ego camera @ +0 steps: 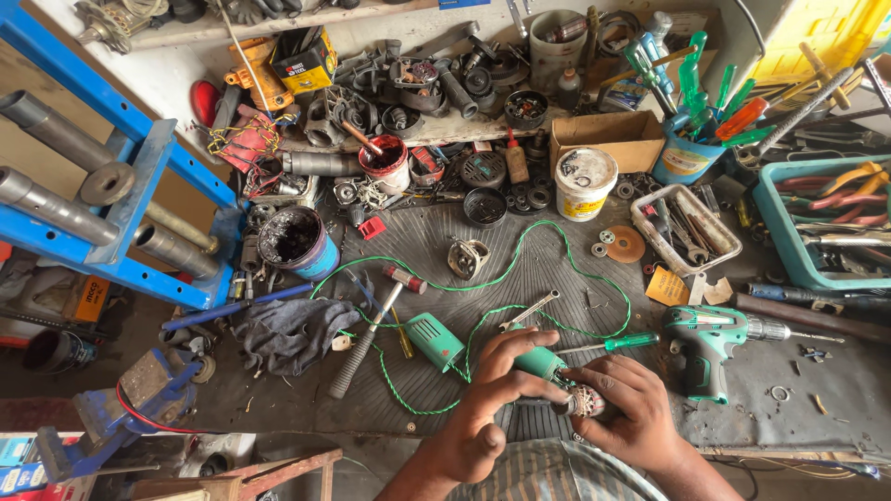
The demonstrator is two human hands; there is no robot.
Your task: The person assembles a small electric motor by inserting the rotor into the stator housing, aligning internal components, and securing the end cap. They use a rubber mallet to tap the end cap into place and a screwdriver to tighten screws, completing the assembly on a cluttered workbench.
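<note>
My left hand (497,380) grips the green body of a small power tool (542,363) near the bench's front edge. My right hand (624,408) holds the tool's metal motor end (585,402) against it. A thin green cord (520,243) loops from the tool across the ribbed mat. A separate green housing piece (434,340) lies just left of my left hand. A green-handled screwdriver (620,343) lies just above my hands. A green cordless drill (719,336) rests to the right.
A hammer (371,336) and grey rag (292,332) lie at the left. Beyond stand a black grease tub (295,239), white bucket (583,182), cardboard box (608,137), metal tray of tools (687,232) and teal bin (817,223). A blue press frame (111,186) fills the left side.
</note>
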